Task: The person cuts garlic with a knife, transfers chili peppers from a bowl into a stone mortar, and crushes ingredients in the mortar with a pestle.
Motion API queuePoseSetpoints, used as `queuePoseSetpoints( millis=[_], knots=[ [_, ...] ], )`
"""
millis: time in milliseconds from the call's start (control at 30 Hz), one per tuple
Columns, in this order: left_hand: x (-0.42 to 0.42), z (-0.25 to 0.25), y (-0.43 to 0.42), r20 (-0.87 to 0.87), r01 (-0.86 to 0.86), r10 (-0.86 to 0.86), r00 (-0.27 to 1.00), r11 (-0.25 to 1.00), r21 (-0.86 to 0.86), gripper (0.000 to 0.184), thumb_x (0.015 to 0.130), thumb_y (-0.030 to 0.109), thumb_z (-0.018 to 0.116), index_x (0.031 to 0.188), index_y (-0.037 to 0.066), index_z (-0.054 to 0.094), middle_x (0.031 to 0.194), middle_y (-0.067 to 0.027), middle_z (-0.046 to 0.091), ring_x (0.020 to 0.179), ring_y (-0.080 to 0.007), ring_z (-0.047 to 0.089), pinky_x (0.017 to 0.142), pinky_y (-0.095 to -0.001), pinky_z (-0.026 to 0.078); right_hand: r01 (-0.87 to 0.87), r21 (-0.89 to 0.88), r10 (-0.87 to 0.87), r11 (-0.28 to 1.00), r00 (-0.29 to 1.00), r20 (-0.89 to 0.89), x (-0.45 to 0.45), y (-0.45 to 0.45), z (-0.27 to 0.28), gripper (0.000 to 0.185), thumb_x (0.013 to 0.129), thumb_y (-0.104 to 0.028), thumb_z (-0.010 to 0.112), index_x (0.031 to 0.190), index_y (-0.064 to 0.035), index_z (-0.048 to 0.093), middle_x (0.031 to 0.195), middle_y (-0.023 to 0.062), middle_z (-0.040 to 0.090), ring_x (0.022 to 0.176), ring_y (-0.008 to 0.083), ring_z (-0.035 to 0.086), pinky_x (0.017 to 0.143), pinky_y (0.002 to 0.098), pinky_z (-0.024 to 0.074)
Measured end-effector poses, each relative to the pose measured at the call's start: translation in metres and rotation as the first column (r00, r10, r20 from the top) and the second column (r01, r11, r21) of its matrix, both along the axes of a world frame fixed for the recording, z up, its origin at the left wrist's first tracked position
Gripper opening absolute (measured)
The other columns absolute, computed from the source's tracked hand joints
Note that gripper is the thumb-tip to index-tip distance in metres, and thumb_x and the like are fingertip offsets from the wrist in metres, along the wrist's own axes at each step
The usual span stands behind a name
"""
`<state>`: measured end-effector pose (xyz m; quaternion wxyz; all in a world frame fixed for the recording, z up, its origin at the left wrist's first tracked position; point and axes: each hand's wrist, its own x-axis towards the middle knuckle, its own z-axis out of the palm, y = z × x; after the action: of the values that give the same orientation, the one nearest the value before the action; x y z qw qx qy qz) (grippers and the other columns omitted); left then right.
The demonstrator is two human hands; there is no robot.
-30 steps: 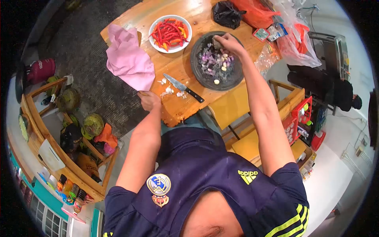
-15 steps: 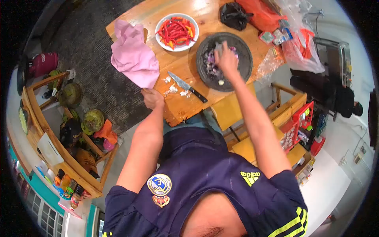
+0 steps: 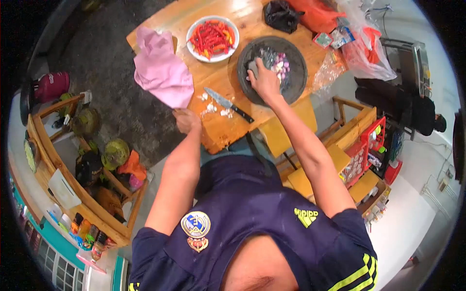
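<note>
My right hand (image 3: 265, 80) is closed on a grey stone pestle (image 3: 253, 67), low over the left part of a round dark stone mortar (image 3: 296, 89). Purple and white shallot and garlic pieces (image 3: 280, 65) lie to the right of my fingers. My left hand (image 3: 186, 120) grips the corner of a pink cloth (image 3: 165, 72) at the table's left edge. A knife with a black handle (image 3: 241, 114) lies between my hands, beside white garlic peels (image 3: 209, 107). Above it stands a white bowl (image 3: 235, 29) of red and orange chillies (image 3: 211, 39).
A black plastic bag (image 3: 281, 17), an orange bag (image 3: 318, 14) and a clear bag (image 3: 378, 68) lie at the table's far right. Yellow stools (image 3: 286, 127) stand below the table. A person in black (image 3: 423, 116) is at the far right.
My right hand has moved with the pestle from the mortar's far side to its left part. The shallot and garlic pieces now sit gathered toward the right. My left hand still grips the cloth.
</note>
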<state>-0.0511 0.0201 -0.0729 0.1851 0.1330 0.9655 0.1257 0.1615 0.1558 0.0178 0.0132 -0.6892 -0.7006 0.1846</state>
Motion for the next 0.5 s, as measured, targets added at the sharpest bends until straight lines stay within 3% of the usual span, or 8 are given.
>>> queuePoseSetpoints(
  millis=[33, 133, 300, 333, 500],
  knots=[
    [0.0, -0.002, 0.002, -0.011, 0.0, 0.0, 1.0, 1.0, -0.003, 0.046, 0.092, 0.043, 0.028, 0.107, 0.007, 0.051, 0.082, -0.0284, 0.062, 0.077, -0.0468, 0.059, 0.069, -0.0562, 0.045, -0.056, 0.07, 0.055, 0.996, 0.998, 0.013, 0.001, -0.007, -0.013, 0.04, 0.082, -0.033, 0.059, 0.112, -0.0099, 0.045, 0.075, 0.0211, 0.063, 0.069, 0.0412, 0.062, 0.063, 0.0504, 0.0486],
    [-0.002, -0.001, 0.009, 0.03, 0.007, -0.007, 1.0, 1.0, 0.0, 0.048, 0.091, 0.045, 0.028, 0.111, 0.008, 0.052, 0.086, -0.027, 0.062, 0.081, -0.0466, 0.059, 0.072, -0.0558, 0.044, 0.005, 0.042, -0.004, 0.999, 1.0, -0.031, 0.0, 0.001, -0.005, 0.04, 0.082, -0.033, 0.059, 0.111, -0.0099, 0.045, 0.074, 0.0214, 0.063, 0.068, 0.0411, 0.062, 0.062, 0.0515, 0.0485],
    [-0.006, 0.006, 0.01, 0.06, -0.002, 0.001, 0.998, 1.0, 0.016, 0.046, 0.091, 0.045, 0.029, 0.111, 0.009, 0.051, 0.09, -0.0259, 0.063, 0.083, -0.046, 0.059, 0.073, -0.0556, 0.044, 0.083, -0.118, -0.088, 0.989, 0.995, -0.041, 0.041, 0.056, -0.023, 0.043, 0.079, -0.034, 0.057, 0.107, -0.0046, 0.044, 0.089, 0.0253, 0.061, 0.086, 0.0439, 0.059, 0.075, 0.0484, 0.0464],
    [-0.003, 0.006, 0.015, 0.078, -0.019, 0.018, 0.997, 1.0, 0.008, 0.046, 0.091, 0.044, 0.029, 0.112, 0.009, 0.051, 0.089, -0.0259, 0.063, 0.083, -0.0459, 0.059, 0.073, -0.0557, 0.044, 0.074, -0.08, -0.079, 0.994, 0.995, -0.067, 0.04, 0.051, -0.023, 0.049, 0.078, -0.035, 0.055, 0.116, -0.0052, 0.043, 0.087, 0.0275, 0.062, 0.082, 0.0427, 0.061, 0.074, 0.0485, 0.0483],
    [-0.005, 0.001, 0.014, 0.049, 0.004, -0.002, 0.999, 0.999, -0.035, 0.044, 0.092, 0.042, 0.029, 0.114, 0.011, 0.05, 0.087, -0.0258, 0.063, 0.081, -0.0454, 0.059, 0.072, -0.0556, 0.045, 0.13, 0.043, -0.132, 0.991, 0.991, 0.035, 0.029, 0.034, -0.017, 0.047, 0.078, -0.035, 0.059, 0.111, -0.0036, 0.045, 0.08, 0.024, 0.063, 0.072, 0.0394, 0.063, 0.067, 0.0475, 0.0495]
  ],
)
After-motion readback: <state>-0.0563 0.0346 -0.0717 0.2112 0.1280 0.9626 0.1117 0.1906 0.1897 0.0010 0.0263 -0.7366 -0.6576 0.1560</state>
